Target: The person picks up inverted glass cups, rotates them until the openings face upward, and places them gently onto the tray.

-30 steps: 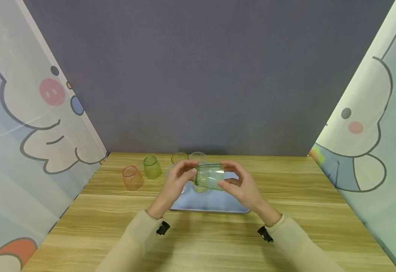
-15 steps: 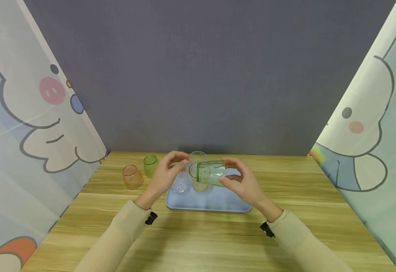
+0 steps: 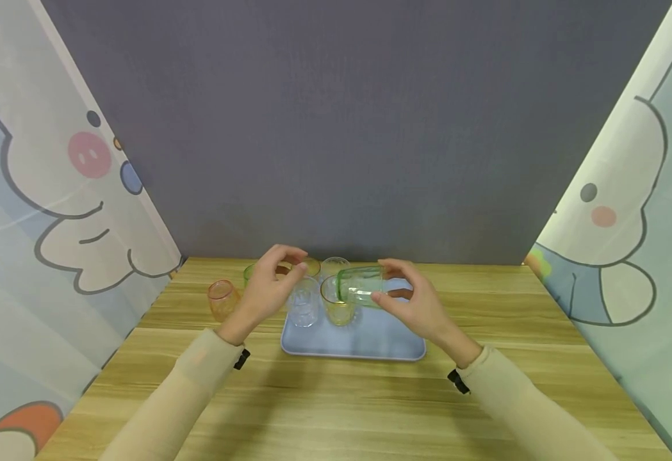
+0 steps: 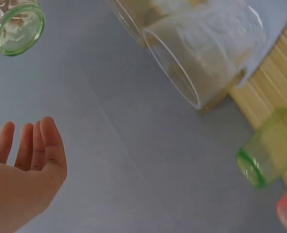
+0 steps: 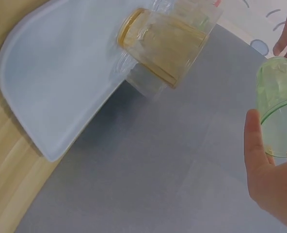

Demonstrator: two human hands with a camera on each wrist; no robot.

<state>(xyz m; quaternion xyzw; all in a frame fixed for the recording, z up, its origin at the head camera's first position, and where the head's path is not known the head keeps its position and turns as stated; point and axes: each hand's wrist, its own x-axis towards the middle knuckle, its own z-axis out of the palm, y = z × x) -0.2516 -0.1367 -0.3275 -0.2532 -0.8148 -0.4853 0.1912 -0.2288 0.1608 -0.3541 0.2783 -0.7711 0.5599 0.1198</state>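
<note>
Pale-green see-through tumbler with a green ring at one end is in the air, in the grip of the right hand. Thumb and fingers of this hand pinch it near its right end. Its long axis lies almost level and across the body, so the ringed end points to the left, toward the left hand. The right hand is of course the nearer one; the left hand is apart from the tumbler, with fingers softly curved and spread from the thumb, and it holds nothing.

In the head view, the ringed end comes over the rim of an upright yellow-tinted glass, which stands on the light-blue rectangular tray; the right wrist view shows these two well apart. An upright colourless glass stands just to the left on the same tray, and the left hand is near it. I judge that any change of place depends mainly on this sideways axis: the tumbler lies along the line between both palms, not upright. Which end is the mouth, I cannot say surely, because the material is transparent.
</note>
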